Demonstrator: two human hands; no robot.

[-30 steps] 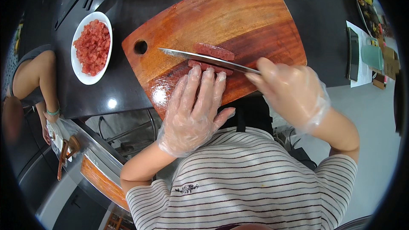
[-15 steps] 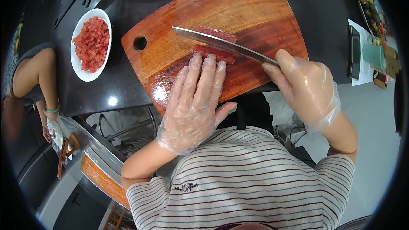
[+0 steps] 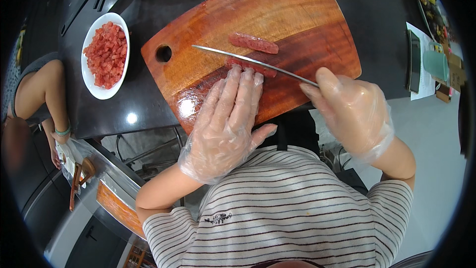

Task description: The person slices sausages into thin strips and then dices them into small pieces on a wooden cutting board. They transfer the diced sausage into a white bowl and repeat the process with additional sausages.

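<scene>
Looking down from the head camera, I see my left hand (image 3: 225, 119) in a clear plastic glove lying flat on the wooden cutting board (image 3: 297, 10), fingers straight and close together, not closed on anything. The fingertips (image 3: 245, 75) press on the near side of a strip of red meat (image 3: 250, 66) that lies just under the knife blade. My right hand (image 3: 354, 111), gloved the same way, is clamped around the knife handle, which the hand hides almost fully. The knife (image 3: 248, 60) runs from that hand toward the left, its thin blade lying across the board with the tip pointing at the round hole (image 3: 163, 53) near the board's left end. The blade sits on the meat strip in front of my left fingertips.

A second strip of meat (image 3: 254, 43) lies on the far side of the blade, apart from the first and free of both hands. The two hands are well apart, joined only by the line of the blade.

The board sits at an angle on a dark counter (image 3: 144, 99). To the left of it, clear of the board, stands a white oval dish (image 3: 94, 87) filled with small red cubes of cut meat. At the far left edge another person's bare arm (image 3: 44, 89) shows, away from my hands.
</scene>
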